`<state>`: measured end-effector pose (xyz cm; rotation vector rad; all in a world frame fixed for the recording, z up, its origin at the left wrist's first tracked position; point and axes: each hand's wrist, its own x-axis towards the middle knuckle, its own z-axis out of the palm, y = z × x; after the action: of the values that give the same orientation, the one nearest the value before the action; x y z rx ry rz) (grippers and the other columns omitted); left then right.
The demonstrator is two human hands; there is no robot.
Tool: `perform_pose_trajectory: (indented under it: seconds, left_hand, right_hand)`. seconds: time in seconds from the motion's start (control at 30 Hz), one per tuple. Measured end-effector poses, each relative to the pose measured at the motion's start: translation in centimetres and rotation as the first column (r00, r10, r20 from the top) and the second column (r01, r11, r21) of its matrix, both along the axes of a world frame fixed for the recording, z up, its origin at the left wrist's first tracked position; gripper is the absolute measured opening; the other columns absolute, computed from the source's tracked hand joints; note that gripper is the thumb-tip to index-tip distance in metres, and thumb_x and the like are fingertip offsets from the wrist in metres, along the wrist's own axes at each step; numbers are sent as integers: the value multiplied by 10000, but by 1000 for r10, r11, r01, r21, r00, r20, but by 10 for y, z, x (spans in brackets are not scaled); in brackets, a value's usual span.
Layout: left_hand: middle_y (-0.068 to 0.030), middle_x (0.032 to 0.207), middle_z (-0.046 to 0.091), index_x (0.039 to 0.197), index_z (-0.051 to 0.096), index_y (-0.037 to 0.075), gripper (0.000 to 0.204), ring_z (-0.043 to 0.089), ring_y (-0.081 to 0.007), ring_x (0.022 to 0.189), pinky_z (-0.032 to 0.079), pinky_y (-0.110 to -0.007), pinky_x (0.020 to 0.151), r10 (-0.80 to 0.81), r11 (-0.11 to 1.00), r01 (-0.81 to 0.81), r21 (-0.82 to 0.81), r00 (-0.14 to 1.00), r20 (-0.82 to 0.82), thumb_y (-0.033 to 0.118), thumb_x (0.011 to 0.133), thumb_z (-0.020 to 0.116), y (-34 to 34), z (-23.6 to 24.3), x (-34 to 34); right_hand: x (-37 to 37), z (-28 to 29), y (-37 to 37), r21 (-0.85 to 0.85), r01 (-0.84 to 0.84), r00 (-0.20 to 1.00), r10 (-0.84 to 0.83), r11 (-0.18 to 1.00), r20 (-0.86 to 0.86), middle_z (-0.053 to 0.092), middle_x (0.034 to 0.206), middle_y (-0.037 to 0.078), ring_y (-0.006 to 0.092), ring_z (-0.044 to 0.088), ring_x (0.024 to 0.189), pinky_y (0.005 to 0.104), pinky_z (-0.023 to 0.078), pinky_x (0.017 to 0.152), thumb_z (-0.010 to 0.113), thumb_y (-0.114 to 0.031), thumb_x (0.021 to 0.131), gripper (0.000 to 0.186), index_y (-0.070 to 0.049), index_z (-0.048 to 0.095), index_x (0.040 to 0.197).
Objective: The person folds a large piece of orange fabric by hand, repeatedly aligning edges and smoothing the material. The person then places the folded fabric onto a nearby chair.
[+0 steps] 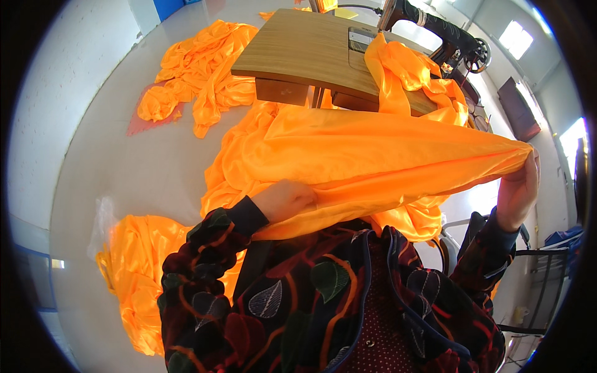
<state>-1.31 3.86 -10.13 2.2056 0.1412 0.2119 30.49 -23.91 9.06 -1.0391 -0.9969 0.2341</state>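
Orange cloth point(373, 146) partly hides the worktop point(292, 50); fingertips of the left hand point(283, 200) are unclear; the jacket point(280, 311) is cropped below.

A sewing machine point(429, 23) with a handwheel point(477, 56) stands on a table point(298, 46), a red mat point(140, 122) lies on the grey floor point(140, 171), clear plastic point(101, 222) shows lower left, and a wall point(84, 74) and window point(515, 40) flank everything.

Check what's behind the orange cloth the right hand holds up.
Beyond the orange cloth: a wooden table and, on it, a black sewing machine and bunched orange fabric. Whatever lies directly behind the cloth is covered: can't tell.
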Motion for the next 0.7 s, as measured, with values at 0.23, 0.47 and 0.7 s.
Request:
perform_pose_trajectory:
  seconds: [0.23,0.47,0.7]
  left_hand:
    - [-130,823,566,877,575,23,177,573,-276,735,470,-355,671,348,927,-369,72,913,211,162,807,661,3,21,5]
    - [-120,860,531,897,557,27,167,560,-287,764,463,-335,675,392,765,-547,339,814,428,97,795,669,8,-2,17]
    - [-62,831,541,936,554,23,69,591,-168,735,475,-287,649,503,863,-501,-56,848,164,15,869,569,36,-24,-27]
  right_hand:
    - [-2,-1,2,9,21,1000,-21,1000,-1,603,1051,100,169,605,995,301,456,903,391,-163,996,232,-1,529,1089]
    - [-6,-1,3,11,31,999,-32,999,5,610,1050,106,168,607,993,296,462,889,395,-164,997,233,2,536,1079]
    - [-5,-1,2,-11,64,998,-64,998,-3,617,1049,109,171,615,976,296,460,884,400,-168,996,227,-1,538,1065]
